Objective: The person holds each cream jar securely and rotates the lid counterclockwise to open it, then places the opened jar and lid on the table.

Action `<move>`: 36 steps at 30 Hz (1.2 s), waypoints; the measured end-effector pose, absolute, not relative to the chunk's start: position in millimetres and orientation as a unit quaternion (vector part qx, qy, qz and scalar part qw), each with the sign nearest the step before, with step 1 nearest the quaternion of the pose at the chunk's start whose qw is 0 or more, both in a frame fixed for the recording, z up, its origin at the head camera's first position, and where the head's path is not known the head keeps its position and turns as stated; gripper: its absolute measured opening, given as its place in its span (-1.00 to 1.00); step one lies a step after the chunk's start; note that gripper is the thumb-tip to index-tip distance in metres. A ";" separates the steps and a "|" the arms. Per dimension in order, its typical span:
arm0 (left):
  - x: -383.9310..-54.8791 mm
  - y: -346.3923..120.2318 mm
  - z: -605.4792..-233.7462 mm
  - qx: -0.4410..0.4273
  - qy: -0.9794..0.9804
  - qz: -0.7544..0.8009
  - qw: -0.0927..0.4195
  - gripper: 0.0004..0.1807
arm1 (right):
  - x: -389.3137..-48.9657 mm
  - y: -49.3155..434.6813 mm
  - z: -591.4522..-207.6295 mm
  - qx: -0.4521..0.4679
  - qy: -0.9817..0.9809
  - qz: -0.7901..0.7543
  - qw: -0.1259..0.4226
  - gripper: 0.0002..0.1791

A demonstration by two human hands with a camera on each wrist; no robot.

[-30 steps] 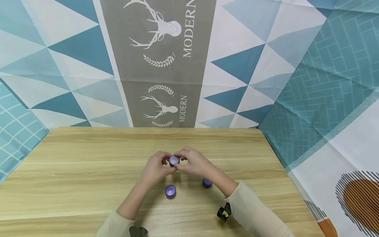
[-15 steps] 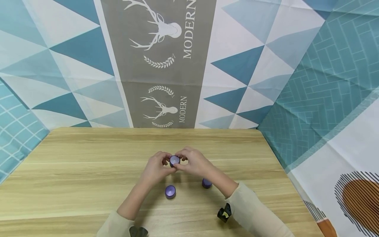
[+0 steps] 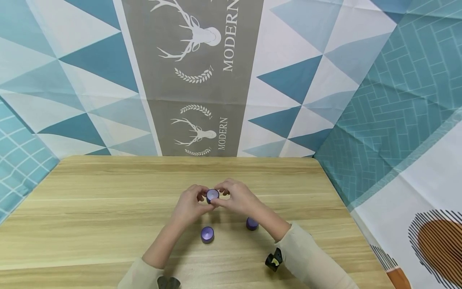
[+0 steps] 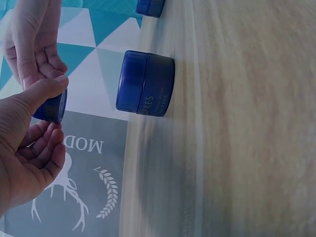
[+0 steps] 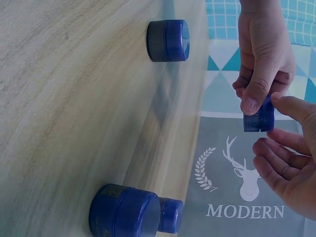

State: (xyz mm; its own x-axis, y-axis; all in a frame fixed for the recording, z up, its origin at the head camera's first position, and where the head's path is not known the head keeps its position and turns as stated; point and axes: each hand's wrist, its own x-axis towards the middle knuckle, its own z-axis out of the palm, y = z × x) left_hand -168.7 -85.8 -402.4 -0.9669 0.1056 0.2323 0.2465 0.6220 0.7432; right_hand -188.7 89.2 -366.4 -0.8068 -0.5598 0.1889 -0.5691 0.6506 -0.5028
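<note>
A small round cream jar [image 3: 212, 195], purple in the head view and blue in the wrist views, is held up above the table between my two hands. My left hand [image 3: 190, 205] pinches its body between thumb and fingers. From the other side my right hand [image 3: 235, 196] grips it with thumb and index finger at the lid end; its other fingers curl loosely beneath in the right wrist view. In that view the lid [image 5: 268, 114] sits on the held jar [image 5: 252, 121]; whether it is loosened I cannot tell.
More such jars stand on the wooden table [image 3: 108, 216]: one jar [image 3: 207, 235] nearer me, another jar [image 3: 252, 223] partly behind my right forearm. A further jar [image 5: 171, 216] shows in the right wrist view. Patterned cloth [image 3: 195, 80] hangs beyond the table's far edge.
My right fingertips have shifted very slightly to the right on the held jar. Both arms and the jars on the table stay in place.
</note>
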 end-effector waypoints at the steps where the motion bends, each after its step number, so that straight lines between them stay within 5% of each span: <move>1: -168.9 -85.8 -402.5 -0.099 -0.897 -0.423 0.083 -0.58 | -189.1 89.0 -366.5 0.313 -0.908 0.279 0.009 -0.62; 13: -167.9 -87.4 -402.0 -0.097 -0.898 -0.421 0.079 -0.60 | -188.5 90.0 -369.0 0.315 -0.906 0.282 0.010 -0.52; 20: -167.9 -88.1 -401.1 -0.099 -0.898 -0.421 0.081 -0.60 | -188.2 88.6 -367.7 0.309 -0.908 0.281 0.035 -0.67; 36: -167.6 -88.9 -400.2 -0.092 -0.897 -0.426 0.073 -0.60 | -189.5 88.2 -368.4 0.323 -0.905 0.275 0.035 -0.66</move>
